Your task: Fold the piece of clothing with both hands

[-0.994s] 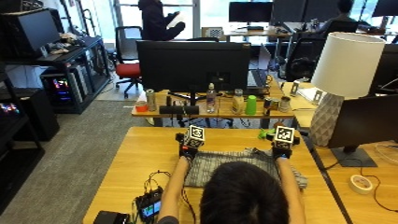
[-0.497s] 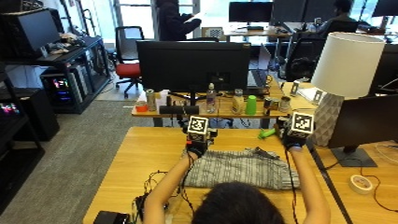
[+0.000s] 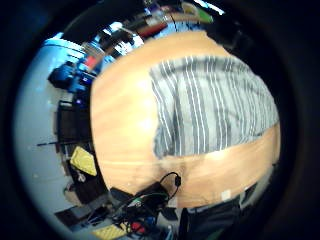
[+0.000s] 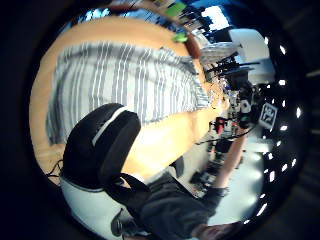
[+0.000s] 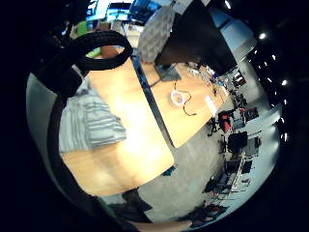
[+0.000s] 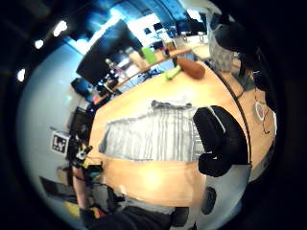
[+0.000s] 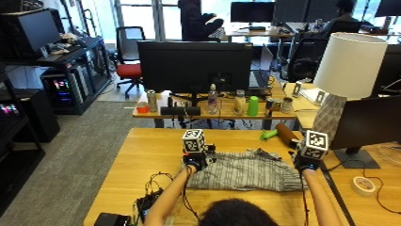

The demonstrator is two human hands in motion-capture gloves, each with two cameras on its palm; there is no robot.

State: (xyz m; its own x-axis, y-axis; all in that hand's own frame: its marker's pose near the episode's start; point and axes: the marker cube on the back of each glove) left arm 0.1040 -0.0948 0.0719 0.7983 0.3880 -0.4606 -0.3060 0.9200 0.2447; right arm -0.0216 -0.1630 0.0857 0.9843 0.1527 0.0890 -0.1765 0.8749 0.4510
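Grey striped garment [image 7: 241, 172] lay flat mid-desk [image 7: 150, 150]; your left hand [image 7: 196, 161] sat at its 9 o'clock end, right hand [image 7: 306, 164] at 3 o'clock; finger states: cannot tell.

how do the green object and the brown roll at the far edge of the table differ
The green object is bright green, the brown roll dull brown. In the outside view the green object is the smaller and thinner; the brown roll is longer and thicker. The green object lies nearer the table's middle, the brown roll nearer the lamp. Both lie on the wooden table beyond the striped garment.
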